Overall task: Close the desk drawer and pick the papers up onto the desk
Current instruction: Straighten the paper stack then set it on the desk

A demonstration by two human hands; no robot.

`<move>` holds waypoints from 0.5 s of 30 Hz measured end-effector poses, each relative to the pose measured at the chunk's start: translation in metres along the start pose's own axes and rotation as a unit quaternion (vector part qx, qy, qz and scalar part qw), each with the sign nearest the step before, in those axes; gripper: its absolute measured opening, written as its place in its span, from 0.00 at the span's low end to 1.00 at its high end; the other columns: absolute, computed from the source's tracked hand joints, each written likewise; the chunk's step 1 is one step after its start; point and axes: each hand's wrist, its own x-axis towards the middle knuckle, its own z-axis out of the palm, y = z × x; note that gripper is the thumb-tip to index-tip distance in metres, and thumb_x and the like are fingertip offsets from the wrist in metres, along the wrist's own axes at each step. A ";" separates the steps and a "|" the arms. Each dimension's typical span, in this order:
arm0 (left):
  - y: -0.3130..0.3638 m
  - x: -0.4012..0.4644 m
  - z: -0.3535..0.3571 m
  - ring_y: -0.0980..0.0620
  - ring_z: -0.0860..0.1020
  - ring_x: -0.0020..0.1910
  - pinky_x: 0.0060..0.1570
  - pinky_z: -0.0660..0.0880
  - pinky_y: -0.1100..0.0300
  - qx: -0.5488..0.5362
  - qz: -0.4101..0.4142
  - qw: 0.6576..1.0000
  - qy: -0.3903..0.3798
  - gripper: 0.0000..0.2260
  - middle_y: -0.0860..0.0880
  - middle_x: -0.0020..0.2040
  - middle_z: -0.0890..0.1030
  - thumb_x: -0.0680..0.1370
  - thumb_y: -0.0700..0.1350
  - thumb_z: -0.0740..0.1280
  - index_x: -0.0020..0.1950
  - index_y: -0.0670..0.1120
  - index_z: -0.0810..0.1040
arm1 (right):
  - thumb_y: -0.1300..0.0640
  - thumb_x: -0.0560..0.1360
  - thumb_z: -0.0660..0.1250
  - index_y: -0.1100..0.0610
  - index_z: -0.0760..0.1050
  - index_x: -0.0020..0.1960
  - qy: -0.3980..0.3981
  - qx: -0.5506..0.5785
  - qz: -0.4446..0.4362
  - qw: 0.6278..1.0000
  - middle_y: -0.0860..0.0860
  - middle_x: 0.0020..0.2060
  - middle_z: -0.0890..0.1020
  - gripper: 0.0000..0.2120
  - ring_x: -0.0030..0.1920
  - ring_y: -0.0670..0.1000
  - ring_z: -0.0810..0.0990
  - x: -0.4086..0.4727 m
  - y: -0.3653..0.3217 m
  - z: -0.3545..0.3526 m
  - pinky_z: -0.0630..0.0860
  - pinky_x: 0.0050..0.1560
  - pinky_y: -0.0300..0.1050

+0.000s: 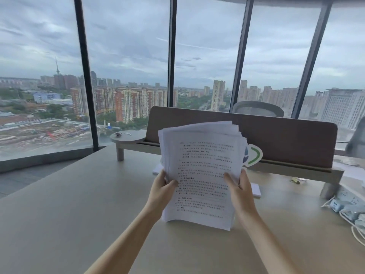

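Note:
A thick stack of printed white papers (203, 167) stands upright on its bottom edge on the beige desk (79, 204), its top sheets fanned unevenly. My left hand (161, 186) grips the stack's left edge, thumb across the front page. My right hand (240, 186) grips the right edge the same way. No desk drawer is in view.
A brown divider panel (286, 139) on a raised shelf (296, 170) runs along the desk's back. A round side shelf (128, 136) sits at the left, a green and white cut-out (254, 155) behind the papers, a white pad (255, 189) under them, power strips and cables (347, 206) at right.

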 end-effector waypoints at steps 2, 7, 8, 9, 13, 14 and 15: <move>-0.004 -0.003 0.001 0.49 0.81 0.55 0.55 0.77 0.51 -0.006 0.007 1.000 -0.007 0.18 0.49 0.54 0.84 0.71 0.38 0.63 0.57 0.52 0.78 | 0.52 0.79 0.67 0.45 0.74 0.60 0.006 0.010 0.008 1.000 0.46 0.57 0.84 0.09 0.60 0.51 0.82 -0.003 0.004 -0.003 0.79 0.61 0.58; -0.011 0.002 0.004 0.52 0.81 0.55 0.59 0.77 0.45 0.015 0.017 1.000 -0.018 0.18 0.53 0.54 0.84 0.70 0.43 0.64 0.58 0.56 0.77 | 0.54 0.79 0.68 0.48 0.75 0.55 0.010 0.041 0.047 0.998 0.50 0.55 0.85 0.05 0.56 0.52 0.84 -0.007 0.019 -0.010 0.80 0.54 0.54; -0.012 0.004 0.005 0.53 0.82 0.55 0.59 0.77 0.45 0.019 0.020 0.999 -0.017 0.18 0.54 0.54 0.84 0.70 0.43 0.64 0.58 0.57 0.77 | 0.54 0.79 0.68 0.48 0.75 0.55 0.011 0.045 0.055 0.997 0.50 0.55 0.85 0.05 0.55 0.51 0.84 -0.007 0.022 -0.010 0.80 0.53 0.52; -0.013 0.005 0.006 0.53 0.82 0.55 0.59 0.77 0.45 0.020 0.024 0.999 -0.016 0.17 0.54 0.54 0.84 0.71 0.44 0.65 0.58 0.58 0.77 | 0.54 0.80 0.68 0.48 0.75 0.56 0.011 0.050 0.061 0.997 0.50 0.55 0.84 0.06 0.55 0.50 0.84 -0.008 0.026 -0.009 0.79 0.51 0.50; -0.018 0.012 0.009 0.51 0.81 0.56 0.59 0.77 0.43 0.025 0.047 0.999 -0.011 0.16 0.53 0.56 0.83 0.76 0.45 0.65 0.62 0.58 0.74 | 0.54 0.79 0.68 0.44 0.73 0.58 0.006 0.067 0.066 0.996 0.45 0.57 0.83 0.09 0.57 0.47 0.82 -0.010 0.035 -0.004 0.78 0.55 0.51; -0.019 0.014 0.010 0.51 0.81 0.56 0.59 0.77 0.41 0.031 0.055 0.998 -0.005 0.15 0.53 0.56 0.83 0.77 0.45 0.64 0.63 0.57 0.74 | 0.54 0.79 0.68 0.43 0.73 0.57 0.006 0.063 0.061 0.996 0.45 0.57 0.83 0.09 0.57 0.48 0.82 -0.010 0.037 -0.003 0.78 0.57 0.53; -0.021 0.015 0.011 0.52 0.81 0.56 0.59 0.77 0.41 0.033 0.064 0.997 0.000 0.15 0.56 0.55 0.83 0.79 0.45 0.63 0.64 0.55 0.74 | 0.55 0.80 0.67 0.42 0.73 0.56 0.009 0.055 0.056 0.997 0.46 0.57 0.83 0.09 0.58 0.49 0.82 -0.009 0.038 -0.002 0.78 0.59 0.56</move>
